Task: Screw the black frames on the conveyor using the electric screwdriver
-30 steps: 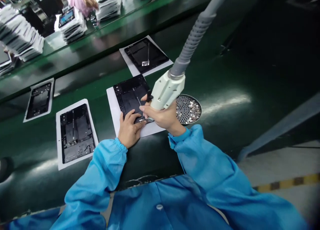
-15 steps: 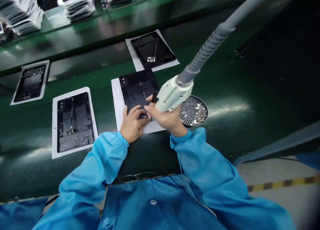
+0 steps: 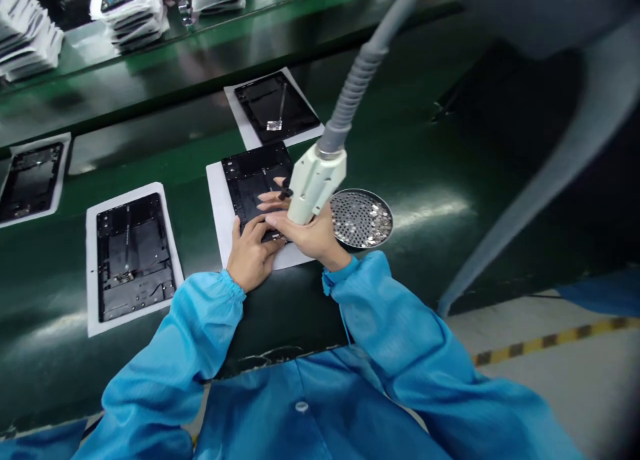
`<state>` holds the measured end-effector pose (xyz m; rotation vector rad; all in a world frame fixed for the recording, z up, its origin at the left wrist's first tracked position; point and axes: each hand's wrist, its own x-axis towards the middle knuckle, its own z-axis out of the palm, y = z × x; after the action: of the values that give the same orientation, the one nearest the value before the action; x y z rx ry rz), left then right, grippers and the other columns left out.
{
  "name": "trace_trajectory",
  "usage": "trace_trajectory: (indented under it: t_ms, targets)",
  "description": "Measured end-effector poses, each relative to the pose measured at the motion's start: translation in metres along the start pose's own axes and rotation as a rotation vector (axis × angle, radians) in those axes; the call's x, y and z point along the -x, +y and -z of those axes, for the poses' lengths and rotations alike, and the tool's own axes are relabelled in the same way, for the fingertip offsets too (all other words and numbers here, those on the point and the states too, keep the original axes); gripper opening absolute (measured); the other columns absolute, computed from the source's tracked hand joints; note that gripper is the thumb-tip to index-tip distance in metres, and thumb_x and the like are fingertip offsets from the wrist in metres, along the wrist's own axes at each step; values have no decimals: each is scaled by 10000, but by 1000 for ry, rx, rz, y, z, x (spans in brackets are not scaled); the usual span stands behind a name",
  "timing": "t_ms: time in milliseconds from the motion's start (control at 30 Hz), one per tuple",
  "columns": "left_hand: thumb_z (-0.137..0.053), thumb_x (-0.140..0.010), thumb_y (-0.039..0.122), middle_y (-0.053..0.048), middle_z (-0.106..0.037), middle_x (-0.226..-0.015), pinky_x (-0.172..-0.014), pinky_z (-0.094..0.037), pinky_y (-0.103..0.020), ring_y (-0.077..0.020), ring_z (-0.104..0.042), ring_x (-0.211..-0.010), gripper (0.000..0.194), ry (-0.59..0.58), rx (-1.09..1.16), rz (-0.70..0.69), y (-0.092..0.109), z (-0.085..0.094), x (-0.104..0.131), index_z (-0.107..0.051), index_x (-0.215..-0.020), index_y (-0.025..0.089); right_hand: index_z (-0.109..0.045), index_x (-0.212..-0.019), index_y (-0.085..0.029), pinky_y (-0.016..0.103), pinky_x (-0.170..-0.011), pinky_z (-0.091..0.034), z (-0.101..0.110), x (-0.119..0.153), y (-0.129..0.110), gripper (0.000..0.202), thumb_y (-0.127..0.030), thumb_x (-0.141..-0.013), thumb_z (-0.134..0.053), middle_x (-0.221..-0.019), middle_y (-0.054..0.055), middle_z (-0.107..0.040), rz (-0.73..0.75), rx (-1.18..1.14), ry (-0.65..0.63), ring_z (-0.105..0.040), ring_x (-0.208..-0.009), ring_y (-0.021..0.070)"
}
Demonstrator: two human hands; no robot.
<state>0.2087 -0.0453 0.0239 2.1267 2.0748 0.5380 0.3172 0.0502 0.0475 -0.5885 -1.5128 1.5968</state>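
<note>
My right hand (image 3: 314, 237) grips a pale green-white handheld tool (image 3: 316, 180) with a small black lever and a grey ribbed hose (image 3: 357, 87) rising from its top. The fingers of that hand stretch past the tool over a black tablet housing (image 3: 255, 170); the tool's lower tip is hidden. My left hand (image 3: 253, 253) rests on the near edge of this housing, fingers bent and apart, fingertips close to my right thumb. Under the housing lies a white sheet (image 3: 215, 193). Just right of my right hand sits a round perforated metal dish (image 3: 350, 217) holding many small shiny parts.
On the green bench (image 3: 430, 173), more tablet housings on white sheets lie at the left (image 3: 133, 253), far left (image 3: 33, 180) and behind (image 3: 275, 107). Stacks of sheeted units (image 3: 133, 20) stand on the raised back ledge. A grey tube (image 3: 530, 193) arches at the right.
The tool has swung more upright in my right hand, and that hand's fingers have extended. My left hand stays on the housing's near edge. The whole view has shifted slightly.
</note>
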Motion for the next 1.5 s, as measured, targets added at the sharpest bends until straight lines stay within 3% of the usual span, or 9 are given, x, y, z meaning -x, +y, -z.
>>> trace_trajectory:
  t_ms: [100, 233, 367, 500, 1067, 1500]
  targets:
    - [-554, -910, 265, -101, -586, -1261, -1106, -190, -646, -305, -443, -1284, 231, 45, 0, -13, -3, -2, 1, -733, -1051, 299, -636, -847, -187, 361, -707, -608, 3, -5, -9, 248, -330, -690, -764, -835, 46, -730, -32, 4, -40, -695, -697, 172]
    - [-553, -910, 253, -78, -616, -1195, -1107, -189, -640, -298, -445, -1290, 220, 48, 28, -12, -3, -2, 1, -739, -1017, 301, -617, -886, -210, 293, -521, -535, 21, -12, -21, 284, -314, -678, -780, -501, -65, -593, 65, 89, 119, -566, -439, 120]
    - [-545, -913, 240, -73, -623, -1166, -1113, -187, -634, -292, -457, -1283, 221, 58, 40, -6, -1, -1, 1, -743, -994, 293, -585, -859, -235, 270, -421, -436, 50, -24, -20, 286, -359, -679, -769, -445, -97, -514, 197, 143, 307, -479, -361, 101]
    - [-538, -915, 235, -83, -625, -1167, -1102, -203, -642, -301, -468, -1274, 227, 65, 31, -16, -1, 0, 1, -742, -1003, 283, -551, -825, -237, 272, -427, -431, 66, -34, -10, 282, -384, -687, -749, -449, -106, -475, 225, 210, 357, -475, -361, 95]
    - [-523, -929, 260, -86, -625, -1175, -1099, -215, -626, -299, -482, -1270, 228, 99, -2, -65, -5, -2, 4, -733, -1016, 270, -573, -846, -232, 292, -491, -489, 62, -39, -3, 197, -228, -692, -696, -460, -97, -498, 155, 247, 304, -503, -402, 108]
    - [-527, -931, 271, -90, -635, -1162, -1080, -244, -625, -301, -503, -1253, 219, 131, -28, -87, -6, -2, 3, -732, -1007, 267, -578, -835, -227, 281, -431, -452, 59, -40, -2, 231, -276, -672, -733, -452, -106, -511, 186, 193, 293, -475, -361, 97]
